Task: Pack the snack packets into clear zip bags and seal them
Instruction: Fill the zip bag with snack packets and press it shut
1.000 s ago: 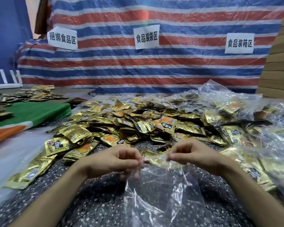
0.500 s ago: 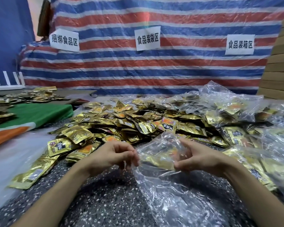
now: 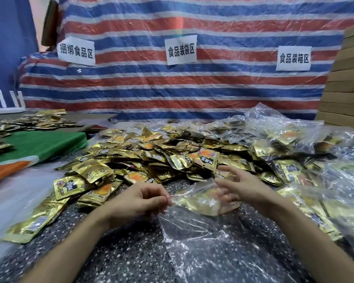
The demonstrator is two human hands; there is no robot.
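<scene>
Zip bag [image 3: 202, 237]: looks thin, limp, slippery — best taken by the mouth rim.
Left grip [image 3: 139, 201]: pinching that rim.
Right grip [image 3: 241, 184]: fingers spread — empty.

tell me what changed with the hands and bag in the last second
The right hand released its pinch on the clear zip bag and moved toward the packet pile, fingers spread. The bag's mouth opened wider. The left hand still pinches the bag's edge; the pile is unmoved.
</scene>
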